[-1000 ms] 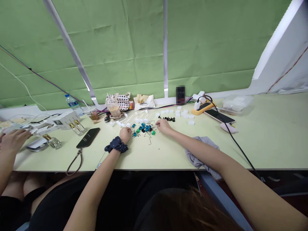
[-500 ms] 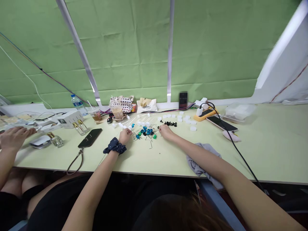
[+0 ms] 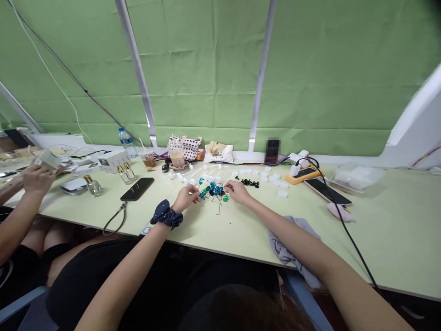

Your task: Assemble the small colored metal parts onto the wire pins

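My left hand point(image 3: 185, 197), with a dark dotted scrunchie point(image 3: 166, 215) at the wrist, is closed in a pinch at the left edge of a small heap. A small blue plastic piece point(image 3: 201, 181) stands up at its fingertips and seems held there. The heap point(image 3: 216, 188) mixes blue, green and black small parts with thin bent metal pieces. On its right side, my right hand point(image 3: 236, 191) has its thumb and fingers pressed together; whatever they grip is too small or hidden. One thin bent piece point(image 3: 218, 209) lies in front of the heap.
Black small parts point(image 3: 251, 183) and white caps point(image 3: 282, 194) lie to the right. White-capped thin tubes lie behind the heap. A phone point(image 3: 138, 189) and glass bottles point(image 3: 93, 186) are left. A grey cloth point(image 3: 292, 239) lies under my right forearm. A co-worker's hands point(image 3: 39, 177) hold a box.
My left hand has moved slightly right toward the heap, the blue piece moving along. My right hand stays at the heap's right side. The view has shifted left. The co-worker's hands now hold a box.
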`<action>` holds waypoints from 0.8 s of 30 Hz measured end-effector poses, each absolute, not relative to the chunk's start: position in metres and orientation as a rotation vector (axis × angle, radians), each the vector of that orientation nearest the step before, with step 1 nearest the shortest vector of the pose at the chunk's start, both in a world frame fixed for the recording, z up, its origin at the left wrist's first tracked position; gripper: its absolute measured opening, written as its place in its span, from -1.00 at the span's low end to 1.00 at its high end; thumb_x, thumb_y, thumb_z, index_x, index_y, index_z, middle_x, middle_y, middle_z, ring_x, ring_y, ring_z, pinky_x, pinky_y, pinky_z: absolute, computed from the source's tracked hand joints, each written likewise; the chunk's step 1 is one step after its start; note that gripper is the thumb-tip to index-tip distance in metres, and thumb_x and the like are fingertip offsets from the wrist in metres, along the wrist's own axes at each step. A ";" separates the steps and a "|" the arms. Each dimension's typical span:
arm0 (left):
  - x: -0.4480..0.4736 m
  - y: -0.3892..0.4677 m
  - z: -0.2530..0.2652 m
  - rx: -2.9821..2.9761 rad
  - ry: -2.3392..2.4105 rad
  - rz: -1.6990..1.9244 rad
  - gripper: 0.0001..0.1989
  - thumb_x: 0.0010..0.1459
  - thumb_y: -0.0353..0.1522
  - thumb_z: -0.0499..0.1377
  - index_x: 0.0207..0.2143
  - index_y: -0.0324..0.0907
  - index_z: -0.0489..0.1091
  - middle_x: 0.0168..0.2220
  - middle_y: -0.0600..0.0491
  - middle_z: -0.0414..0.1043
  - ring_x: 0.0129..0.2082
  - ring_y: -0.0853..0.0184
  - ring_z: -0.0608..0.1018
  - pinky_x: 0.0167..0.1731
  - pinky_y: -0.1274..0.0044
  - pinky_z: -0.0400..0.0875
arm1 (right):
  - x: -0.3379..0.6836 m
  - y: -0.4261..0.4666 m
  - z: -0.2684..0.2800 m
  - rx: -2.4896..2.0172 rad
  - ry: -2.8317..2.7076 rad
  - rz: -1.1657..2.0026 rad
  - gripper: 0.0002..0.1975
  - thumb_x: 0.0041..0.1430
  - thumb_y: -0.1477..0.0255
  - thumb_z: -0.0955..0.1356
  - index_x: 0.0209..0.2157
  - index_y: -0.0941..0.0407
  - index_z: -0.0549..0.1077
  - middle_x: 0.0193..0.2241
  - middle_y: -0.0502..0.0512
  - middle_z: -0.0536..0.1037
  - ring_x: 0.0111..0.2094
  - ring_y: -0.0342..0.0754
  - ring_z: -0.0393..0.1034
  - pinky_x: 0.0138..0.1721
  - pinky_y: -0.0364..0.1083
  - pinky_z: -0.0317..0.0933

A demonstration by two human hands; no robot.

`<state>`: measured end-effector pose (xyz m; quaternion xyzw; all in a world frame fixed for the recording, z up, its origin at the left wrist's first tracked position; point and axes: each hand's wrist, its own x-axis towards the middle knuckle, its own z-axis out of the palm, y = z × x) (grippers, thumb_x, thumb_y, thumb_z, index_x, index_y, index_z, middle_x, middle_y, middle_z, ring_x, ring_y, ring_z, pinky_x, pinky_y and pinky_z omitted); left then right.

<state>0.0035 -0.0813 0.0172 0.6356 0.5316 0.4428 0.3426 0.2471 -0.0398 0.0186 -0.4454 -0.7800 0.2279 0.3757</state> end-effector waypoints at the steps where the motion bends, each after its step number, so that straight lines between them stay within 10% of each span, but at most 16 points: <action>1: 0.009 -0.086 0.015 1.636 1.313 1.160 -0.72 -0.01 -0.23 0.26 -0.44 -0.22 0.25 -0.56 0.10 0.38 -0.56 0.37 0.54 -0.57 0.55 0.40 | 0.246 -0.042 0.018 -1.079 -1.990 0.638 -0.90 0.11 0.48 0.29 -0.40 0.16 0.46 -0.52 0.02 0.50 -0.52 -0.16 0.33 -0.42 -0.19 0.19; 24: 0.052 -0.121 0.016 1.389 0.934 1.071 -0.57 -0.05 -0.21 0.32 -0.28 -0.19 0.17 -0.24 -0.11 0.52 -0.41 0.37 0.56 -0.47 0.58 0.38 | 0.242 -0.053 0.022 -0.716 -2.087 0.867 -0.78 0.16 0.28 0.29 -0.39 0.16 0.41 -0.54 0.01 0.46 -0.55 -0.17 0.28 -0.47 -0.17 0.17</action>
